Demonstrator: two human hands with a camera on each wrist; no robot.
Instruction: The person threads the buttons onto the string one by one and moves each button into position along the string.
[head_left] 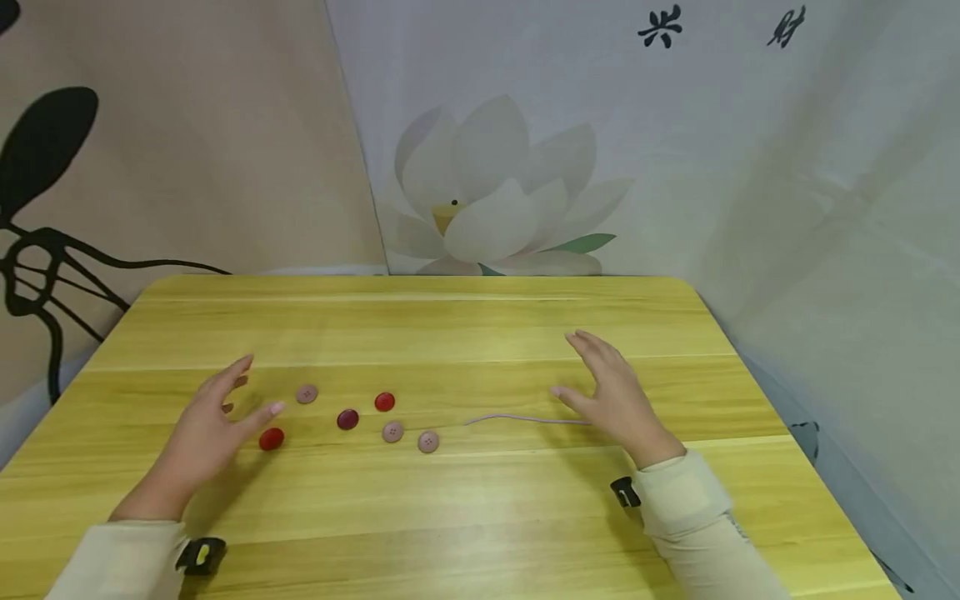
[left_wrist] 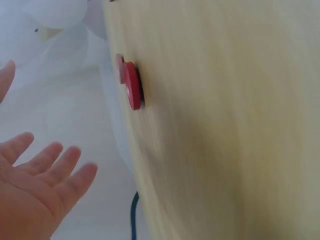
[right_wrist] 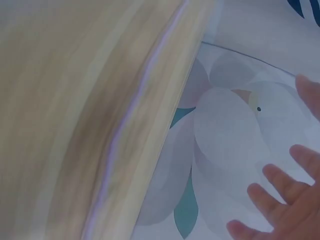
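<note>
My left hand (head_left: 206, 433) hovers over the left part of the table, fingers spread and holding nothing. Just by its thumb lies a red button (head_left: 272, 438), also seen in the left wrist view as a red disc (left_wrist: 133, 86). To its right lie a pinkish button (head_left: 307, 393), a dark red button (head_left: 347, 419), another red button (head_left: 385, 402) and two more pinkish buttons, one (head_left: 392, 431) beside the other (head_left: 428, 442). A thin purple cord (head_left: 517, 417) stretches toward my right hand (head_left: 618, 400), which is raised with fingers apart, nothing in it.
The wooden table (head_left: 465, 533) has rounded far corners. Behind it hangs a pale cloth backdrop (head_left: 525, 50) printed with a lotus flower. A black strap buckle (head_left: 201, 556) shows at the left cuff, and another buckle (head_left: 626, 492) at the right cuff.
</note>
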